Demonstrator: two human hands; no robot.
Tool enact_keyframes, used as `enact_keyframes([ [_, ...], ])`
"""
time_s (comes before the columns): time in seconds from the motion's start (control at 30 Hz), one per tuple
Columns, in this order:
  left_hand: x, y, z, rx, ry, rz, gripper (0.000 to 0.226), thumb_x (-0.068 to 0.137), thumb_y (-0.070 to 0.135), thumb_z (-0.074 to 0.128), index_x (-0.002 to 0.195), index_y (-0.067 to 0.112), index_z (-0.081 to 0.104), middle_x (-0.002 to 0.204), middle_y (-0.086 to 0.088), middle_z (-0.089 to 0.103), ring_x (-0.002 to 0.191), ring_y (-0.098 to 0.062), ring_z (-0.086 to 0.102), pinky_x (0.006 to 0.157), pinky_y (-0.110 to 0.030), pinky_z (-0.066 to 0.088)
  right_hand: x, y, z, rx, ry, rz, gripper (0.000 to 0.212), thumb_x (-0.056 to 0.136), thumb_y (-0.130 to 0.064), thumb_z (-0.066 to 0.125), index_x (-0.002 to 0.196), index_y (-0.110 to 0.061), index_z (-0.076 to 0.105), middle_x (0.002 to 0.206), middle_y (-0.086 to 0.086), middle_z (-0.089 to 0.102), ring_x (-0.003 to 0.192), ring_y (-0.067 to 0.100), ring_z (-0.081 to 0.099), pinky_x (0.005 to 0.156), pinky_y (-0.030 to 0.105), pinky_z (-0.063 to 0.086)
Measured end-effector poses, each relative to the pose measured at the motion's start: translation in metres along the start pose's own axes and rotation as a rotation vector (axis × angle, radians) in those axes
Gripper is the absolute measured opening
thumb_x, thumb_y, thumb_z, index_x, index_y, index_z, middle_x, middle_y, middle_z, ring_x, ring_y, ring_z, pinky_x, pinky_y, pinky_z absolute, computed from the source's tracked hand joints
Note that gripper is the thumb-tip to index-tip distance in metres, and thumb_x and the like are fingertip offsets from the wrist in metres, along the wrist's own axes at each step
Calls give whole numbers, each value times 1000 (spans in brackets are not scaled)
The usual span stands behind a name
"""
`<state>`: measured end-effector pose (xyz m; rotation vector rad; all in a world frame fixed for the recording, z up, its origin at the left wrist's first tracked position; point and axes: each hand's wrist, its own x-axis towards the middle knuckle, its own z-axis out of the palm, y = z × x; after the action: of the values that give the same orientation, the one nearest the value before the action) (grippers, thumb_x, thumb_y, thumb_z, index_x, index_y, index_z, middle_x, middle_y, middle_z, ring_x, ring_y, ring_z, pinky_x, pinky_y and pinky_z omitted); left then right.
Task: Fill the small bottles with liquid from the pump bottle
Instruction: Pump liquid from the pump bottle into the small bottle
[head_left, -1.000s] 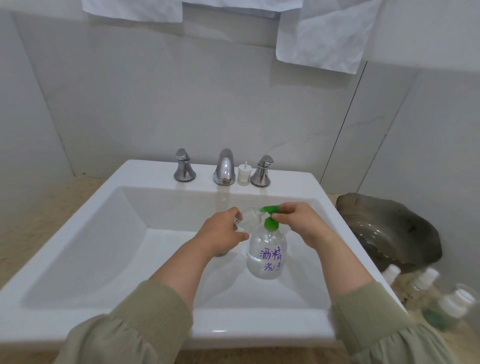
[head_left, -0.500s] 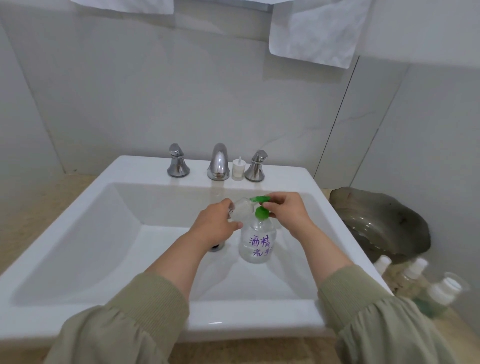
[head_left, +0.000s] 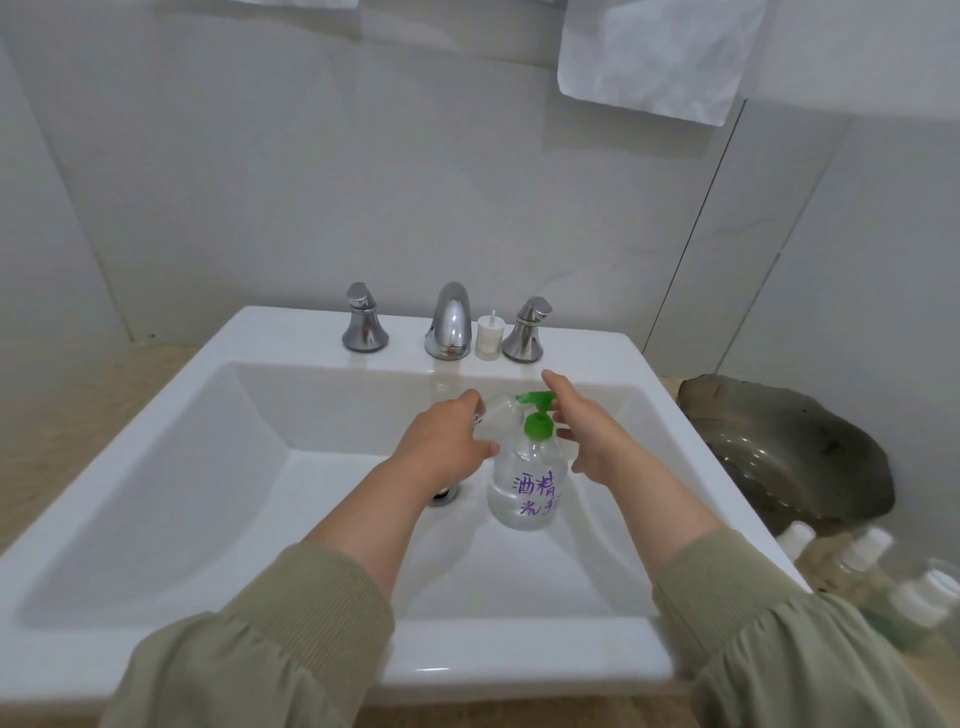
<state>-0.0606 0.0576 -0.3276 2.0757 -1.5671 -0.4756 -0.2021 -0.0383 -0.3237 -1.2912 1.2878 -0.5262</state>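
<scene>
We take the pump bottle (head_left: 524, 488) as our marker: it stands upright in the basin of the white sink (head_left: 156, 426), clear-walled, with purple handwriting on its front and a green pump head on top. It holds clear liquid, though we cannot read the level exactly. The drain (head_left: 444, 493) lies just to its left.

Our left hand (head_left: 447, 447) is at the pump bottle's upper left, and its fingers (head_left: 467, 402) are curled round a small bottle (head_left: 496, 415). This small bottle is clear and tilted, and it sits right against the green nozzle; we cannot tell what is inside it, nor exactly where its mouth meets the nozzle.

Our right hand (head_left: 587, 431) is at the pump bottle's upper right, beside the pump head. Its fingers (head_left: 553, 382) are spread and mostly straight, the forefinger pointing up past the nozzle, and they grip nothing. We cannot tell whether the hand touches the green head.

Behind the pump bottle, on the sink's back ledge, stand a chrome faucet (head_left: 449, 322) and a small white spray cap (head_left: 489, 338). Well to the pump bottle's right, on the beige counter (head_left: 62, 415), sit a dark bowl (head_left: 779, 452) and, nearer us, several capped bottles (head_left: 872, 551) with white tops; one shows a greenish tint low down
</scene>
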Motion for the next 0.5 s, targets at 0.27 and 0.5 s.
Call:
enact_keyframes([
  [0.27, 0, -2, -1, -4, -6, -3, 43, 85, 32, 65, 120, 18, 46, 114, -5, 57, 104, -24, 56, 91, -36, 46, 8, 7, 4, 2, -81, 172, 80, 80, -71, 46, 143, -22, 34, 156, 7, 17, 143, 35, 13, 111, 61, 6],
  [0.5, 2, -3, 1, -30, -6, -11, 42, 84, 31, 66, 119, 19, 46, 114, -4, 57, 104, -22, 56, 89, -34, 45, 15, 14, 4, 27, -147, 222, 92, 66, -80, 51, 140, -26, 38, 153, 8, 24, 138, 43, 22, 105, 68, 16],
])
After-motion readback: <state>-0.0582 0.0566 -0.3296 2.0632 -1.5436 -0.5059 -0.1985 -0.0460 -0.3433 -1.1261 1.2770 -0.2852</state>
